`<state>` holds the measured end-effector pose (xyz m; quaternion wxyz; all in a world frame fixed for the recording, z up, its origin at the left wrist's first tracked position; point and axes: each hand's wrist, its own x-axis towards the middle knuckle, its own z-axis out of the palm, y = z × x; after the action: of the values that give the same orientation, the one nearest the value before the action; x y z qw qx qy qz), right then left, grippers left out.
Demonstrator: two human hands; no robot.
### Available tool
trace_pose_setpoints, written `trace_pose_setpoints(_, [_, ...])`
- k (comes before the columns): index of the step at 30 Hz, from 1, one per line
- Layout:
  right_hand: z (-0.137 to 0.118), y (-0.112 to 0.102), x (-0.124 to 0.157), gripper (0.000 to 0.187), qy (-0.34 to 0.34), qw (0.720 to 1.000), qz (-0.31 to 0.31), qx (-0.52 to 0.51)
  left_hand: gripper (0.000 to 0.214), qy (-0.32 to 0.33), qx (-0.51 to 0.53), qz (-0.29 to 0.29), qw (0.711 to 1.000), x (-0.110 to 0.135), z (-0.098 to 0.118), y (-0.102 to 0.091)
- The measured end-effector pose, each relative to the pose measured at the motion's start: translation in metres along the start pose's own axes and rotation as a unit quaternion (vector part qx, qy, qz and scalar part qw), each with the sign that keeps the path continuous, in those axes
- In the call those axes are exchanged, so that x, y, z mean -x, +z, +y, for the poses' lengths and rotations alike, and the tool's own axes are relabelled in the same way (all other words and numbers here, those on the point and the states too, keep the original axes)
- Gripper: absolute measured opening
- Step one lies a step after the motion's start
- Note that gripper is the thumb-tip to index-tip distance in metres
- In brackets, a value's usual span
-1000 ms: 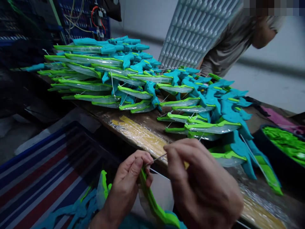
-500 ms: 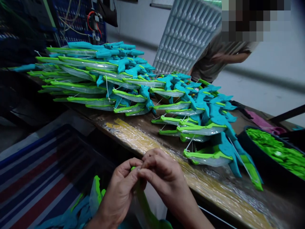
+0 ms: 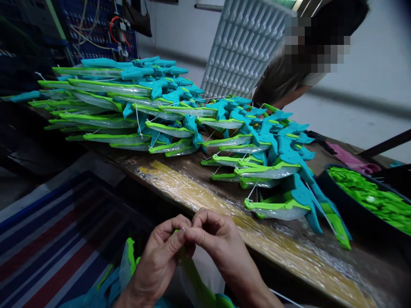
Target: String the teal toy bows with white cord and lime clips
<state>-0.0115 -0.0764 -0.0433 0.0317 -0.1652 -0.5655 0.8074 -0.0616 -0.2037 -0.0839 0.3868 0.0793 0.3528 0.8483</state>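
Low in front of me, my left hand is closed around the upper tip of a toy bow with a green edge, a clear limb and a teal middle. My right hand pinches at the same tip, thumb against thumb, where a small white bit of string shows. Most of that string is hidden by the fingers. A white cord emerges under my right forearm. Beside my left wrist are more green and teal bow parts, partly hidden by the arm.
Stacked green and teal toy bows cover much of the table, whose front edge carries shiny yellow tape. A dark tub of green parts stands right. At left lies a striped sheet. Behind, a person leans near a grey ribbed panel.
The person behind has bent lower and leftward. My right hand's fingers have shifted slightly down at the bow tip; both hands stay together. The view has moved a little.
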Motion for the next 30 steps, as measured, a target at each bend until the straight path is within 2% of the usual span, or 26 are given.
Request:
trace_pose_setpoints(5, [-0.003,-0.005,0.001,0.042,0.005,0.999,-0.021,0.027,0.020,-0.008,0.001,0.019,1.000,-0.001,0.002,0.002])
trace_pose_setpoints(7, [-0.008,-0.007,0.005,0.038,-0.012,0.996,-0.026,0.089,0.021,-0.005,-0.003,0.020,1.000,-0.001,0.002,0.004])
trace_pose_setpoints(9, [-0.012,-0.008,0.010,0.030,-0.056,0.978,-0.020,0.202,0.020,-0.007,0.002,0.022,1.000,-0.001,0.002,0.005])
trace_pose_setpoints(11, [-0.013,-0.008,0.014,0.023,-0.136,0.934,-0.016,0.329,0.019,-0.019,0.011,0.020,1.000,-0.001,0.002,0.004])
trace_pose_setpoints(14, [-0.010,-0.008,0.016,0.021,-0.301,0.829,-0.014,0.471,0.022,-0.063,0.017,0.000,0.998,-0.003,0.004,-0.001])
trace_pose_setpoints(16, [-0.009,-0.007,0.015,0.019,-0.357,0.775,-0.037,0.520,0.022,-0.104,0.015,-0.010,0.994,-0.005,0.007,-0.005])
trace_pose_setpoints(17, [-0.009,-0.007,0.015,0.018,-0.360,0.765,-0.057,0.532,0.023,-0.120,0.012,-0.012,0.993,-0.006,0.008,-0.007])
trace_pose_setpoints(20, [-0.011,-0.011,0.015,0.019,-0.327,0.761,-0.119,0.547,0.026,-0.140,0.002,-0.003,0.990,-0.010,0.010,-0.008])
trace_pose_setpoints(23, [-0.010,-0.017,0.016,0.024,-0.302,0.771,-0.121,0.548,0.028,-0.133,0.012,0.030,0.991,-0.012,0.006,-0.004])
trace_pose_setpoints(26, [-0.007,-0.022,0.015,0.021,-0.266,0.817,-0.103,0.502,0.027,-0.090,-0.013,0.049,0.995,-0.010,-0.002,-0.001])
trace_pose_setpoints(28, [-0.007,-0.021,0.014,0.016,-0.232,0.850,-0.082,0.466,0.026,-0.043,-0.076,0.048,0.995,-0.008,-0.007,-0.001])
trace_pose_setpoints(30, [-0.008,-0.020,0.012,0.015,-0.207,0.872,-0.055,0.440,0.023,-0.007,-0.151,0.045,0.988,-0.004,-0.010,-0.002])
